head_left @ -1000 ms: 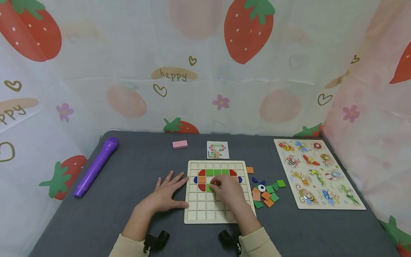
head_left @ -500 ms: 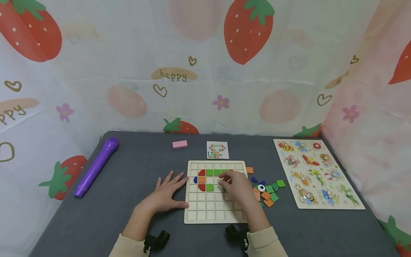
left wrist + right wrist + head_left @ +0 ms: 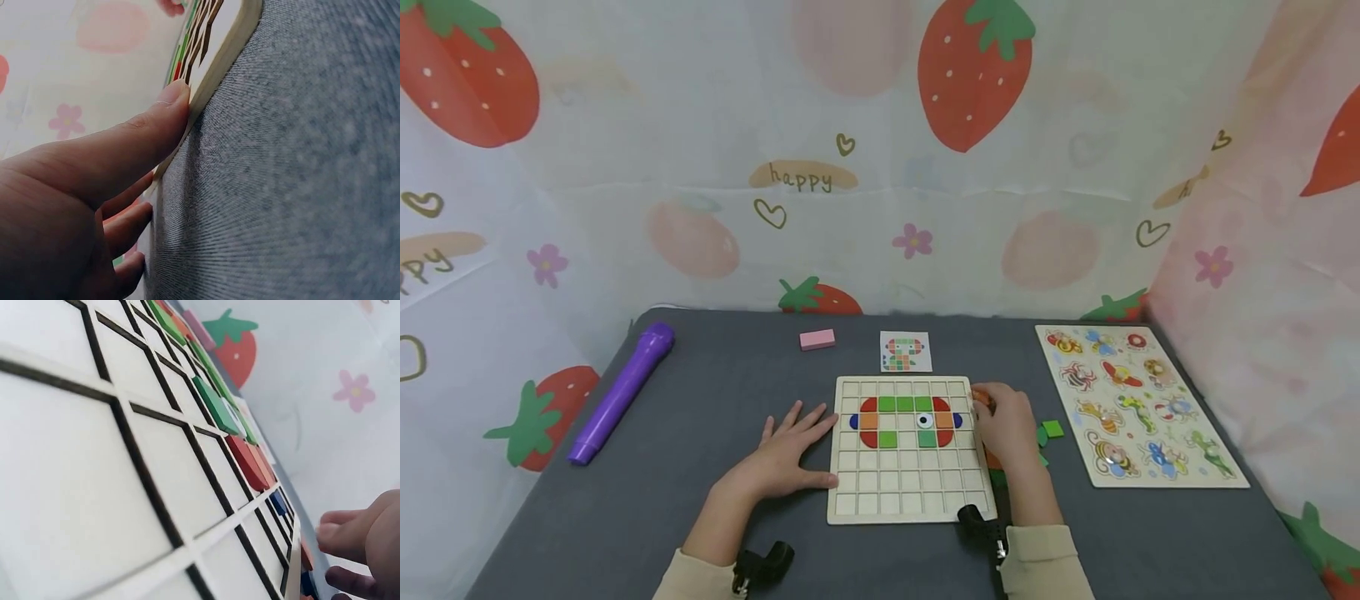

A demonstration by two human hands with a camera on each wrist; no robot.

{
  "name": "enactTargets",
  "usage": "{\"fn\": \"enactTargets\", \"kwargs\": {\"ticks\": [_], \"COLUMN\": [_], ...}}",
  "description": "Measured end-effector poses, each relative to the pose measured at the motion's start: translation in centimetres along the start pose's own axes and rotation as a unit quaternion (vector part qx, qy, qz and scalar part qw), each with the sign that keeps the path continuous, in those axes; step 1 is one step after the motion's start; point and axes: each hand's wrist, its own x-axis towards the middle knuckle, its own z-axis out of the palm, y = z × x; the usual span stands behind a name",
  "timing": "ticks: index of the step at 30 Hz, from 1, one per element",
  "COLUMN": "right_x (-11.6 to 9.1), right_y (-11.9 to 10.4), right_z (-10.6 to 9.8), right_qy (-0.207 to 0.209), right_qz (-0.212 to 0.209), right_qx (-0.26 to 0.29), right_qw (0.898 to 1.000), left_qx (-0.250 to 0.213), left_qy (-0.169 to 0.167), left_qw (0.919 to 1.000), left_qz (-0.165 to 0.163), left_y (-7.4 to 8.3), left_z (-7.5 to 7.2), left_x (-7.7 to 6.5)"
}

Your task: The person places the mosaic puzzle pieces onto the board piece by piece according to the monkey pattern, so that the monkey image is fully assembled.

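Note:
A wooden grid board (image 3: 913, 481) lies on the table. Red, green, blue and orange tiles fill some upper cells, along with a white eye tile (image 3: 924, 421). My left hand (image 3: 786, 462) is spread beside the board; in the left wrist view its thumb (image 3: 150, 125) presses the pale edge. My right hand (image 3: 1009, 425) is past the board's right edge, fingertips right at an orange tile (image 3: 980, 397). In the right wrist view its fingers (image 3: 350, 534) are bent and apart, nothing showing between them. The hand hides most of the loose tiles.
Loose green tiles (image 3: 1052, 428) lie right of my right hand. A small pattern card (image 3: 906, 352) and a pink block (image 3: 817, 339) are behind the board. A purple microphone-shaped object (image 3: 622, 392) lies left. An insect picture board (image 3: 1138, 407) lies right.
My right hand has moved right, from over the upper cells to the loose tiles beside the board. The eye tile and a green tile below it now show. My left hand stays put.

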Motion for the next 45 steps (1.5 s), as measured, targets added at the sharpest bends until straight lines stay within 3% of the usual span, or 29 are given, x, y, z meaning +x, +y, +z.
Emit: {"fn": "enactTargets", "kwargs": {"ticks": [3, 8, 18, 25, 30, 34, 39, 45], "right_x": [0.1, 0.0, 0.4, 0.3, -0.1, -0.5, -1.3, -1.6], "right_y": [0.4, 0.5, 0.5, 0.2, -0.9, -2.7, -4.9, -6.0], "right_z": [0.0, 0.1, 0.1, -0.9, -1.5, -2.0, -2.0, -0.3], "right_qy": [-0.011, -0.023, 0.028, 0.028, -0.026, -0.084, -0.134, -0.176], "right_qz": [0.003, 0.041, 0.059, 0.085, 0.062, 0.029, -0.015, -0.012], "right_qx": [-0.015, -0.019, -0.022, -0.007, 0.052, 0.107, 0.131, 0.145], "right_qw": [1.0, 0.999, 0.998, 0.996, 0.996, 0.99, 0.982, 0.974], "left_qx": [-0.001, -0.004, -0.005, -0.007, -0.003, -0.002, -0.001, 0.002], "left_qy": [-0.001, -0.002, -0.002, -0.001, -0.002, -0.003, -0.006, -0.005], "left_qw": [1.0, 1.0, 1.0, 1.0, 1.0, 1.0, 1.0, 1.0], "left_qz": [-0.002, -0.002, 0.002, 0.002, 0.002, 0.001, -0.001, -0.002], "left_y": [0.0, 0.1, 0.1, 0.2, 0.3, 0.4, 0.3, 0.1], "left_z": [0.0, 0.0, -0.3, -0.3, -0.2, -0.3, -0.3, -0.2], "left_x": [-0.1, -0.2, -0.1, -0.2, -0.1, -0.1, -0.1, -0.2]}}
